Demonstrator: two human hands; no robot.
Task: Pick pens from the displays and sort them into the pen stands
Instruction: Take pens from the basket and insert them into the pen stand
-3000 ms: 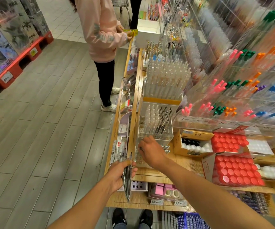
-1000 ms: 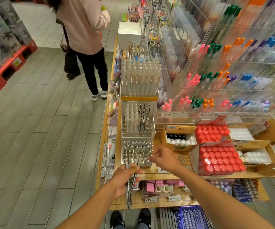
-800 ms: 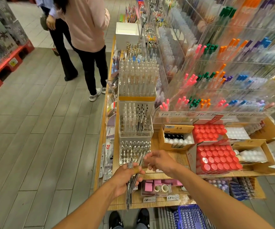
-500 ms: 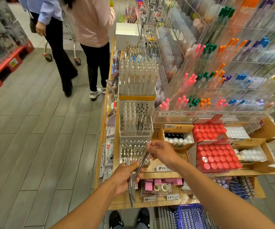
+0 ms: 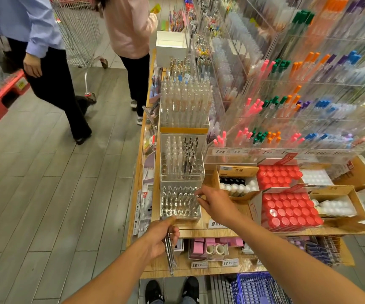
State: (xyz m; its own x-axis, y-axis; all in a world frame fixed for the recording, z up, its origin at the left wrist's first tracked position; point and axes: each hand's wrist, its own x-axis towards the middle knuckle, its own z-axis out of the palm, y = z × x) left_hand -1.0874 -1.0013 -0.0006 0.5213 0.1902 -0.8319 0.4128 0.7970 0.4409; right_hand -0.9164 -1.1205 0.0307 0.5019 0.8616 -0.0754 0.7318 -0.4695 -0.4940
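Note:
My left hand (image 5: 161,235) grips a bundle of silver pens (image 5: 170,255) that points down past the shelf's front edge. A clear pen stand (image 5: 179,212) with rows of holes stands on the wooden shelf, most of its far rows filled with silver pens. My right hand (image 5: 215,204) is at the stand's right edge and pinches the top of one silver pen that stands in a hole. Behind it rises a taller clear stand (image 5: 182,172) with clear and black pens.
Cardboard boxes of red-capped bottles (image 5: 289,210) sit right of the stand. Acrylic racks of coloured pens (image 5: 287,119) fill the right. Two people (image 5: 52,80) and a shopping cart (image 5: 78,34) are in the aisle on the left. A blue basket (image 5: 256,290) lies by my feet.
My right hand drew one pen from the bundle in my left hand, carried it up and stood it in the near stand. A second person with a cart has walked into the aisle.

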